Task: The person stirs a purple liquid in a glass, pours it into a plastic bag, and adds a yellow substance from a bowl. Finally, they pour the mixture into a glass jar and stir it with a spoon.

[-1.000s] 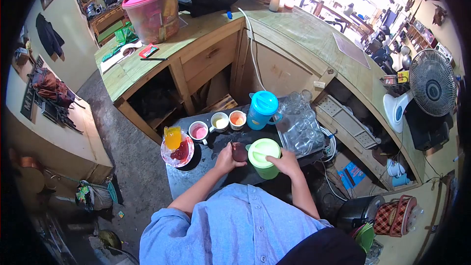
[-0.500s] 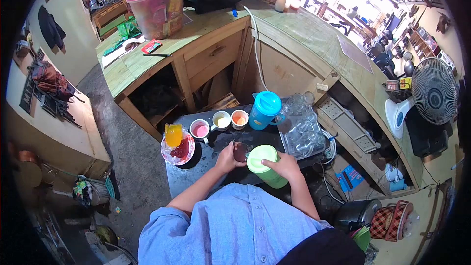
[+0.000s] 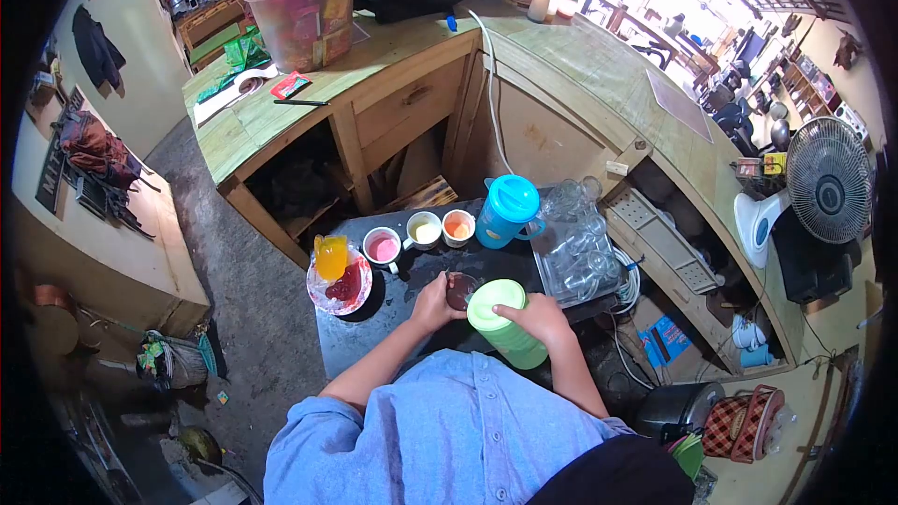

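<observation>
Clearly, hands (image 3: 544,318) hold dark cup (image 3: 461,292) (left), green pitcher (image 3: 516,344) (right).

Translucent green plastic pitcher (image 3: 511,327), glossy blue plastic jug (image 3: 509,211), clear glasses (image 3: 575,238)

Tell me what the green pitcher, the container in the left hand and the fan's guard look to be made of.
Green pitcher: likely plastic, smooth with a soft sheen, evenly coloured.
Container in the left hand: clear glass or plastic; its dark contents show through, so which is unclear.
Fan's guard: probably metal wire, given its thin, pale, stiff-looking ribs.
</observation>
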The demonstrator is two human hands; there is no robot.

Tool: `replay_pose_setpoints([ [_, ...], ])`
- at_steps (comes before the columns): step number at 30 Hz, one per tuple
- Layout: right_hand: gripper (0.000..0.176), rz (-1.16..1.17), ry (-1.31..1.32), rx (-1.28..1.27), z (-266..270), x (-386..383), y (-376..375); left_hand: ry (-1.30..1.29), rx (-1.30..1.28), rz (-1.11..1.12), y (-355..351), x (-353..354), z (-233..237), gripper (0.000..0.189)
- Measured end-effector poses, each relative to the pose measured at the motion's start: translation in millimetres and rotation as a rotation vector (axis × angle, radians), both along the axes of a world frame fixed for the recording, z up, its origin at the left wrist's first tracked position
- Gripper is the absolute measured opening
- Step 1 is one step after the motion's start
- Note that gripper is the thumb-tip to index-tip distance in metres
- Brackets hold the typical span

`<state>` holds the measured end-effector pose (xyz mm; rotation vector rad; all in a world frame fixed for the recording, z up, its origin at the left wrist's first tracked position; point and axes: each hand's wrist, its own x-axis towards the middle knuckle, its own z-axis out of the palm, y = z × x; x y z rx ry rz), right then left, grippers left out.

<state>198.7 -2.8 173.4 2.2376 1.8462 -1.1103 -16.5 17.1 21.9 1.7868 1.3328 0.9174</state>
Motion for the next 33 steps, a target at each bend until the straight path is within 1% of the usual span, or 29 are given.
replay_pose_setpoints([
  [3,0.076,-0.007,0.013,-0.007,-4.0,1.3,0.3,0.051,-0.029,0.009,-0.5,0.1,3.3,0.071],
  [9,0.076,-0.018,0.033,0.000,-7.5,2.8,-0.6,0.034,0.012,0.007,-1.1,-0.2,3.7,0.070],
  [13,0.077,-0.038,0.046,-0.017,-6.3,2.8,-0.4,0.049,0.001,-0.004,-0.7,-0.6,9.6,0.070],
  [15,0.079,-0.031,0.012,-0.043,-6.4,2.9,-0.2,0.043,-0.023,-0.007,-1.8,-0.4,16.0,0.068],
  [19,0.076,-0.047,-0.019,-0.028,-2.9,-0.4,-2.6,0.080,-0.055,-0.008,-1.0,-0.4,11.6,0.067],
  [24,0.076,-0.048,-0.035,-0.024,-5.0,-0.3,-2.3,0.030,0.006,0.001,1.1,0.1,-1.5,0.068],
  [27,0.077,-0.047,-0.027,-0.027,-6.0,0.4,-2.3,0.065,-0.034,-0.007,-0.1,-0.5,7.4,0.068],
  [33,0.080,-0.061,-0.026,-0.030,-3.2,-1.4,-2.8,0.072,-0.023,-0.007,0.5,-0.4,6.7,0.068],
])
